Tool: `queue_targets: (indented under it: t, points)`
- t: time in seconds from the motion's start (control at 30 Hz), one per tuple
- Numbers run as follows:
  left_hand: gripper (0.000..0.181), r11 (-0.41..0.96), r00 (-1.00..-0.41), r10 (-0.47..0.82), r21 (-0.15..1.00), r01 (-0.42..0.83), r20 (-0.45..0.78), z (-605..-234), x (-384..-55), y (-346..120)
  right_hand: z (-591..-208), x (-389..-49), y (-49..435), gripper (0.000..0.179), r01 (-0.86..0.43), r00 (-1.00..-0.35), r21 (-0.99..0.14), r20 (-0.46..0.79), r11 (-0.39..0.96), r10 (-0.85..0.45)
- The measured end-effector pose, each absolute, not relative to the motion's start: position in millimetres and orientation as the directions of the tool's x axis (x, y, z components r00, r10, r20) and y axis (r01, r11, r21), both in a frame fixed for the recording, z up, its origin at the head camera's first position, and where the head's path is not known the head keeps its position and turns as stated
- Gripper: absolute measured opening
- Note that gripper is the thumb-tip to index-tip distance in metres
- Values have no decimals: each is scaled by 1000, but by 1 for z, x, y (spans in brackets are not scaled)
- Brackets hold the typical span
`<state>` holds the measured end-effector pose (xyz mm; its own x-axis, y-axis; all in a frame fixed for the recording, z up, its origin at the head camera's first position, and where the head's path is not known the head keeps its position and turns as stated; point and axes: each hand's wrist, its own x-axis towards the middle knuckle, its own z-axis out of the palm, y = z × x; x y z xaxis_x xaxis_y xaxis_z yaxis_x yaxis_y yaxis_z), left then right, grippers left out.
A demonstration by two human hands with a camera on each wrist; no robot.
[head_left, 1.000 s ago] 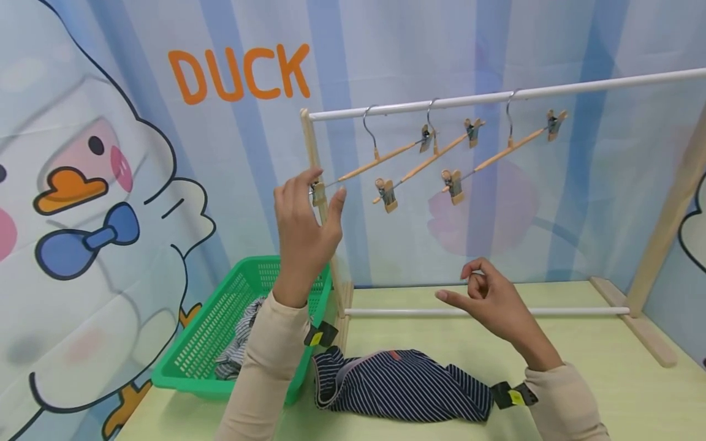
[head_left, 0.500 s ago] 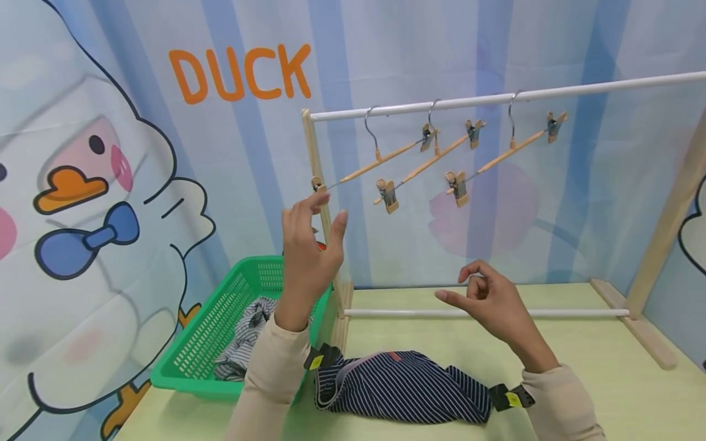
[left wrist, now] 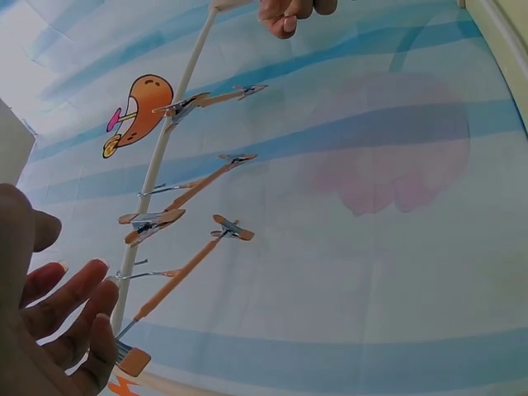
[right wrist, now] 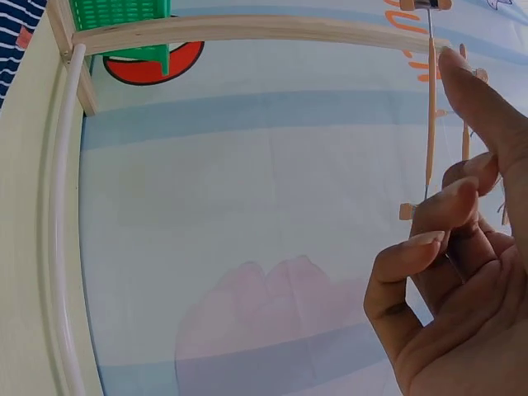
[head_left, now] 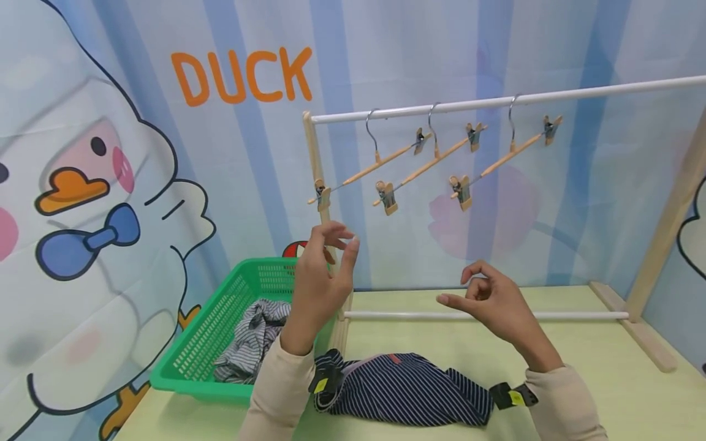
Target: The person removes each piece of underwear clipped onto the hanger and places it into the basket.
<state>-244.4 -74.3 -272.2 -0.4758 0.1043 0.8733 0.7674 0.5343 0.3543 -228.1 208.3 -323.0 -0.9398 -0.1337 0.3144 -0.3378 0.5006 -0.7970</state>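
Note:
My left hand [head_left: 322, 278] is raised in front of the rack's left post, below the leftmost clip hanger [head_left: 375, 165]. Its fingers are loosely bent and hold nothing. To the right, my right hand [head_left: 493, 303] hovers over the table with loosely curled fingers and a gap between thumb and forefinger, also holding nothing. Three wooden hangers with metal-sprung clips hang by their hooks from the white rail [head_left: 469, 105], among them a middle hanger [head_left: 432, 160] and a right hanger [head_left: 510, 154]. A navy striped garment [head_left: 410, 389] lies on the table below and between the hands.
A green basket [head_left: 190, 327] with a grey striped garment [head_left: 250, 343] in it stands left of the rack. A lower white bar [head_left: 402, 316] crosses near the back of the table [head_left: 579, 367]. A wooden post [head_left: 670, 220] bounds the right side.
My left hand has come down and slightly right, away from the leftmost hanger's near clip, its fingers bending more. The right hand has hardly moved. The hangers have swung slightly.

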Motion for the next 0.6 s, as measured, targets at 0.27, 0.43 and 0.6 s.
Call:
queue_targets:
  t: [0.27, 0.43, 0.6]
  points:
    - [27, 536, -463, 152, 320, 781, 873, -283, -242, -69, -327, -228, 212, 54, -307, -950, -821, 296, 481, -101]
    - [28, 544, -471, 180, 311, 779, 864, -290, -240, -65, -331, -228, 212, 54, -313, -947, -827, 308, 467, -90]
    - [28, 552, -507, 220, 322, 769, 834, -295, -237, -63, -334, -228, 214, 52, -310, -947, -831, 314, 462, -71]
